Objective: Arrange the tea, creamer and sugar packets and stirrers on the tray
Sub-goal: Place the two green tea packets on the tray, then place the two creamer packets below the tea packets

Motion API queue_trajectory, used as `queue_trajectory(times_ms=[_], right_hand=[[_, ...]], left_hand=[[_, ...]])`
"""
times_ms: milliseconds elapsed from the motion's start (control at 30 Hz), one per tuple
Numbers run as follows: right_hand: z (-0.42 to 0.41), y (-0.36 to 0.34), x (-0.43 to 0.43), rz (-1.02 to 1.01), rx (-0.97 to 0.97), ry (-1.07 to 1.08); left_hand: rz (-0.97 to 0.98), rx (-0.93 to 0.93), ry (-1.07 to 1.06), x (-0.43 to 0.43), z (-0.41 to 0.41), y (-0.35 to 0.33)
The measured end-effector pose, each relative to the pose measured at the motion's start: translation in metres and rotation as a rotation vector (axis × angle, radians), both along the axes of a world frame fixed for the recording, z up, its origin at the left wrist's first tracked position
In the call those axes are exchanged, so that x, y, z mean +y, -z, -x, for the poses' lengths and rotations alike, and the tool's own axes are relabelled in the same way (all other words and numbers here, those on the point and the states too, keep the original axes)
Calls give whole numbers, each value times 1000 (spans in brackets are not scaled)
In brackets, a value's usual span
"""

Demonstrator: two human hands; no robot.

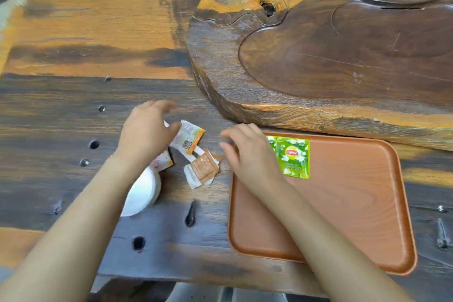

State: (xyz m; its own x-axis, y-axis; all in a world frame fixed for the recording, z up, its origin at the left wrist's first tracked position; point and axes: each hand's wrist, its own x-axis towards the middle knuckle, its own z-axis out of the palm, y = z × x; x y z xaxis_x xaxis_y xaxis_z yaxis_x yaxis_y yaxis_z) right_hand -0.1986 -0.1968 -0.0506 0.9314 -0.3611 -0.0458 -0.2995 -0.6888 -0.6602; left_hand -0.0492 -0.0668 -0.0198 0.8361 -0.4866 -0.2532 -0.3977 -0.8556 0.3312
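Observation:
A brown tray [355, 216] lies at the right on the wooden table. Green Lipton tea packets [293, 157] lie overlapping in its far left corner. Left of the tray, loose packets sit on the table: an orange and white packet [190, 138], a tan and white packet [202, 170], and another packet [163, 163] partly under my left hand. My left hand [144, 132] hovers over the orange and white packet with its fingers spread, the thumb touching it. My right hand [247, 152] is over the tray's left rim, fingers apart, holding nothing. No stirrers are visible.
White paper cups [143, 193] lie on their side under my left forearm. A thick carved wooden slab [318, 61] rises behind the tray. The table has dark holes and bolts, and its near edge runs just below the tray.

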Motion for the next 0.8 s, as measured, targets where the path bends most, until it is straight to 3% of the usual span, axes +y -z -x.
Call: queue_trajectory(times_ms=[133,200,633,733,800], right_hand=[[-52,7,33,75,201,-69],[-68,12,45,94,280,-71],[-86,28,48,-117,360,147],[-81,29,42,-292,282,225],[-75,27,37,-455,231,291]], left_hand=[[-561,195,131,22,-42,11],[-655,245,174,27,-47,20],[-313,367,64,34,-41,25],[-252,402,40,40,-42,24],[-87,485,-49,43,-43,21]])
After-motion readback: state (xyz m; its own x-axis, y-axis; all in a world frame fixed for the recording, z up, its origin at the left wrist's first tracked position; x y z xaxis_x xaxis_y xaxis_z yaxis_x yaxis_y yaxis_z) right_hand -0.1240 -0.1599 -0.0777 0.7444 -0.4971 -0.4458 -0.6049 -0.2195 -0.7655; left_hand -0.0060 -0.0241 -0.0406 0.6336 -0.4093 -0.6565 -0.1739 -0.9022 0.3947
